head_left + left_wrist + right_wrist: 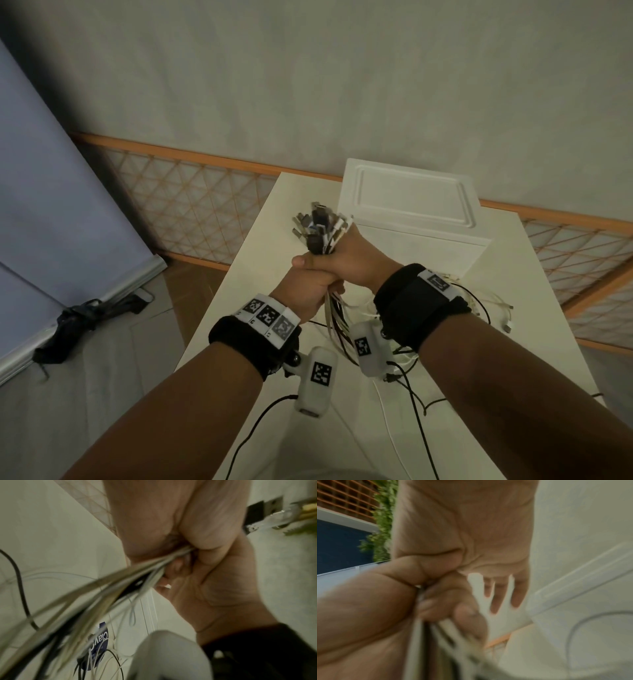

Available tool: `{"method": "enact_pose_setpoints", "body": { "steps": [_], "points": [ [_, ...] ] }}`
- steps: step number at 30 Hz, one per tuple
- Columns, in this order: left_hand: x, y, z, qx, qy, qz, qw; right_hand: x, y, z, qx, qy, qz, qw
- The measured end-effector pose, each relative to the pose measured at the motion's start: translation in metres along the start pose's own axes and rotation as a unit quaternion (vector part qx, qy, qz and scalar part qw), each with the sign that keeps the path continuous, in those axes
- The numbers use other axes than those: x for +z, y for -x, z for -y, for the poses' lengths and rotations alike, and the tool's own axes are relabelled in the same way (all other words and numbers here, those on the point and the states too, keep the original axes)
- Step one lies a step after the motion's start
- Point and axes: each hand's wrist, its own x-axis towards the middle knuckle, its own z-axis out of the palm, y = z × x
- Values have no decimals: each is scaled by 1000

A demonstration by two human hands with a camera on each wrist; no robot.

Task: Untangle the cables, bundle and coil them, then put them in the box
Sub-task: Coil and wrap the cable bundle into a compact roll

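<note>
Cables [320, 226], gathered into one thick bundle, stand plug-ends up above the white surface [260, 240], clamped where two hands meet. Left hand [303, 291] wraps the bundle from below, thumb across the top; right hand [356, 260] grips just above it, though the right wrist view is blurred and shows some of its fingers spread loose, so how many are closed on the bundle is unclear. Below the fists, black and white strands hang down and trail in slack loops across the surface.

Judged from their droop, the cables are light and limp, smooth-jacketed and apt to slide past one another; the stiff connector heads are the only rigid parts. A firm hold just under the plugs, as now, looks the soundest place to anchor before coiling.

Count: one bundle, with its strands too many and too crowded to number; two hands; one white box [411, 219] with its lid on, just beyond the hands on the same surface; and at least one loose white cable [503, 317] lying apart at the right.
</note>
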Motion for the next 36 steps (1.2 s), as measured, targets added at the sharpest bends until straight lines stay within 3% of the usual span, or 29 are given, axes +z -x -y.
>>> {"method": "enact_pose_setpoints", "body": {
  "steps": [2, 4, 5, 7, 9, 10, 13, 15, 18, 21, 23, 25, 26, 28, 32, 34, 36],
  "points": [
    [-3, -3, -1, -15, -43, -33, 998, -6, 6, -10, 26, -174, 81, 981],
    [-10, -6, -7, -42, 24, -76, 996, -5, 15, -22, 97, -253, 119, 955],
    [-15, -9, -11, -56, 88, -99, 990, 0, 20, -31, 113, -219, 140, 959],
    [-26, -15, -21, -76, 197, -138, 968, 15, 32, -49, 106, -13, 181, 978],
    [-39, -22, -25, -73, 207, -160, 962, 26, 46, -67, 80, 188, 185, 961],
    [-42, -22, -26, -64, 197, -167, 964, 27, 53, -73, 77, 234, 173, 954],
    [-49, -23, -29, -39, 218, -176, 959, 6, 61, -88, 97, 313, 119, 937],
    [-59, -23, -36, -20, 272, -213, 938, -22, 69, -106, 138, 345, 72, 925],
    [-85, -27, -45, 20, 318, -274, 908, -65, 98, -131, 197, 419, -21, 886],
    [-91, -29, -40, 26, 313, -272, 909, -87, 113, -139, 176, 504, -106, 839],
    [-81, -29, -32, 8, 316, -241, 918, -90, 112, -140, 204, 536, -96, 814],
    [-69, -30, -22, -5, 323, -223, 920, -91, 108, -141, 275, 532, -18, 801],
    [-64, -30, -18, -12, 319, -218, 922, -90, 104, -139, 311, 512, 39, 799],
    [-52, -30, -7, -30, 296, -212, 931, -79, 90, -121, 303, 465, 92, 827],
    [-21, -23, 4, -58, 228, -156, 959, -36, 53, -48, 127, 394, 3, 910],
    [-10, -19, 3, -58, 189, -131, 972, -19, 40, -17, 55, 377, -66, 922],
    [-7, -18, 4, -51, 150, -126, 979, -9, 35, 6, -2, 379, -87, 921]
  ]
}}
